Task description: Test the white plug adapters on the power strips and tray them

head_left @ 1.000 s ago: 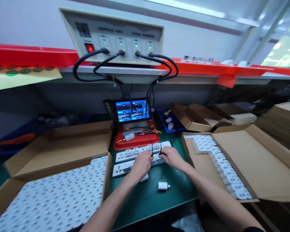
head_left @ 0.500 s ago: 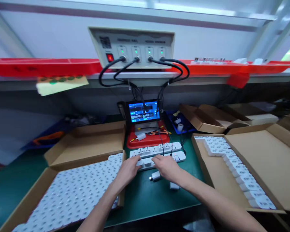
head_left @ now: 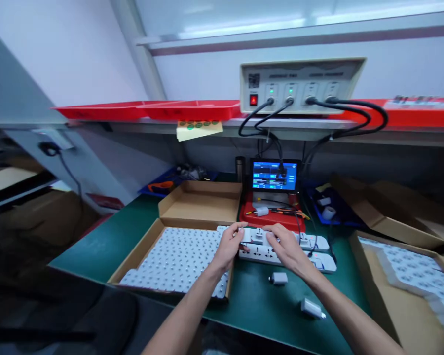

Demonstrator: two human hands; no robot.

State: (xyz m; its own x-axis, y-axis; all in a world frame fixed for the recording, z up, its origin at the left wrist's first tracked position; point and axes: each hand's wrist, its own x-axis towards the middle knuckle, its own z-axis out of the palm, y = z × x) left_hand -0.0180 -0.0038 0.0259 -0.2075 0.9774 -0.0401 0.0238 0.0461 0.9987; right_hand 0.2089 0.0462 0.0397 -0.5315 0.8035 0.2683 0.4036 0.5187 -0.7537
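Observation:
My left hand point(head_left: 228, 247) pinches a white charger point(head_left: 246, 236) above the power strips. My right hand point(head_left: 287, 249) has its thumb and fingers closed on another white charger point(head_left: 266, 239), partly covered by the fingers. Below them lies the near power strip point(head_left: 257, 253), with several bare sockets showing. Behind it runs the far power strip point(head_left: 322, 241), partly hidden by both hands. Two more white plug-ended blocks, one charger point(head_left: 280, 278) and another charger point(head_left: 312, 308), lie on the green table point(head_left: 257, 310) in front of the strips.
Left stands a carton point(head_left: 133, 264) packed with white chargers; right, a carton point(head_left: 395, 301) partly filled with them. Behind are a lit screen point(head_left: 274, 176), a red tray point(head_left: 246, 212) with cables, and a shelf tester point(head_left: 299, 84) with thick black leads.
The view has swung left. Both hands have risen off the near strip, each with a white charger, and sockets there now show bare. A charger on the table points another way.

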